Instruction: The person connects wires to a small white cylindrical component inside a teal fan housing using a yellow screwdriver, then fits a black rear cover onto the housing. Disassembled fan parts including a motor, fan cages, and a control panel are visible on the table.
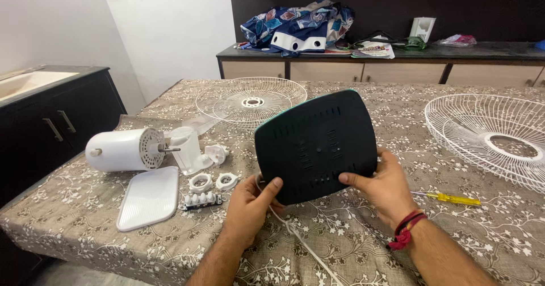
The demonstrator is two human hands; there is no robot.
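From the head view, your left hand [250,203] and your right hand [383,186] both clamp the dark rounded-square plastic fan base [316,145], one at each lower corner, thumbs on the face turned to you, so it stands tilted up above the table edge with its slotted, ribbed underside toward you; a teal rim shows along its top edge. A white cord [301,243] trails from beneath it across the floral-patterned tablecloth [318,246]. Left of your hands lie the loose parts in a cluster: the smooth white cylindrical motor housing [122,149] on its side, a flat white ribbed plastic cover [149,198], two small white rings [213,181] and a white button strip [202,200]. Two white wire grilles [250,99] [494,138] rest flat farther off, and a yellow-handled screwdriver [451,198] lies just beside your right wrist
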